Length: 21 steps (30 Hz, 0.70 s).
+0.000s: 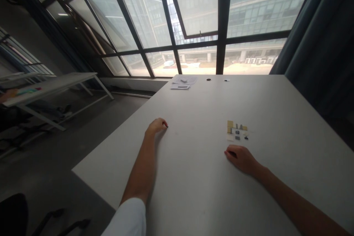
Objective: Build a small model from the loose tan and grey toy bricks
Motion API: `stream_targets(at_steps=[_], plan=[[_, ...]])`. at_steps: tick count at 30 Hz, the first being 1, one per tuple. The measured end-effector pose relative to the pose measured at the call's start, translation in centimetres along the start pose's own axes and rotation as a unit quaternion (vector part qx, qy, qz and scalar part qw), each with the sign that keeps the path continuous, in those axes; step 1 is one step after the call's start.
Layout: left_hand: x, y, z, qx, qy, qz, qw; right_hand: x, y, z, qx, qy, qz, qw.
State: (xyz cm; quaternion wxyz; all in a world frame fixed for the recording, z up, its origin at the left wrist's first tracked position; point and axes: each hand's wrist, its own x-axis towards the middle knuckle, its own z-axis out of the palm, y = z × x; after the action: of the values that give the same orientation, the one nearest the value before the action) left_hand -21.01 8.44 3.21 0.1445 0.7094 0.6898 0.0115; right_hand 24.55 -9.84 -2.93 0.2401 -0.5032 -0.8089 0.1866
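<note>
My left hand [157, 125] rests over the left part of the white table [193, 177], thumb and finger pinched on a small dark piece [167, 127]. The piece is too small to name. My right hand [240, 157] lies curled closed on the tabletop, and whatever its fingers may hold is hidden. Just beyond it sits a group of tiny parts: yellow pieces [230, 123], grey pieces [237, 138], a black piece [246, 138] and a flat whitish piece [230, 137].
Papers [181, 86] lie at the table's far left corner, near two round spots [208, 79] at the back edge. Windows stand behind, with a dark curtain [312, 40] on the right. Another table [55, 84] and a dark chair [13, 214] are at left.
</note>
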Motion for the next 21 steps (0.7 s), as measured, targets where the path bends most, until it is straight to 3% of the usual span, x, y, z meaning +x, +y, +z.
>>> stream_targets(at_steps=[13, 18, 21], plan=[[-0.2, 1.2, 0.0, -0.027, -0.012, 0.020, 0.999, 0.1, -0.3, -0.3, 0.012, -0.001, 0.003, 1.000], [-0.7, 2.7, 0.0, -0.033, 0.002, 0.034, 0.999, 0.1, -0.4, -0.3, 0.009, 0.003, 0.001, 1.000], [-1.2, 5.0, -0.1, -0.044, 0.009, 0.072, 0.996, 0.1, -0.4, -0.2, 0.002, 0.000, 0.000, 1.000]])
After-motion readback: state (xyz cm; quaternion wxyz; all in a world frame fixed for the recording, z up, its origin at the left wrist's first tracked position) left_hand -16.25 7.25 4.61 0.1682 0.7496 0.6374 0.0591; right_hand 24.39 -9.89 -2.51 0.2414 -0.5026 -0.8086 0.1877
